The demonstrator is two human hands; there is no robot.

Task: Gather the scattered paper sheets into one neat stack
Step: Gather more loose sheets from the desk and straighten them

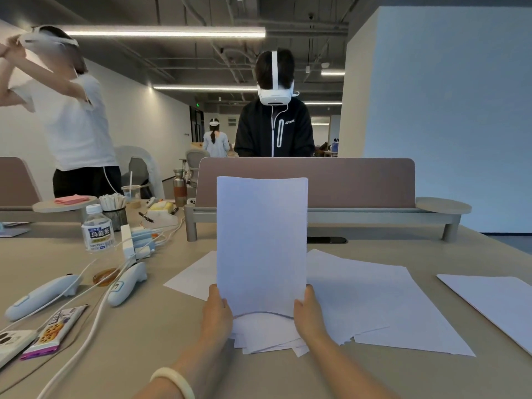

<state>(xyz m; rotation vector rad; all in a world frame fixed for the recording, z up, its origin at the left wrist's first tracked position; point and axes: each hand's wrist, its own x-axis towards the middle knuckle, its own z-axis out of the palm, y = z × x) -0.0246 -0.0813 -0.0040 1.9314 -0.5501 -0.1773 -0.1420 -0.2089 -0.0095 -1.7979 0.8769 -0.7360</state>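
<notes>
Sheets (261,243) stand upright, gripped between left hand (216,311) and right hand (308,311).

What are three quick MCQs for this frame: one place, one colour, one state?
1. Where is the clear plastic tea bottle with the white cap?
A. On the beige table, left of the stack of white paper sheets
B. At the table's right edge
C. On the grey shelf

2. What colour is the bangle on the left wrist?
A. Red
B. Black
C. Pale cream

3. How is that stack held?
A. Lying flat under one palm
B. Upright, with the left hand and right hand gripping its lower side edges
C. Rolled into a tube

Answers:
1 A: the bottle stands on the table well left of the sheets.
2 C: the bangle is off-white.
3 B: the sheets stand tall with a hand on each side.
</notes>
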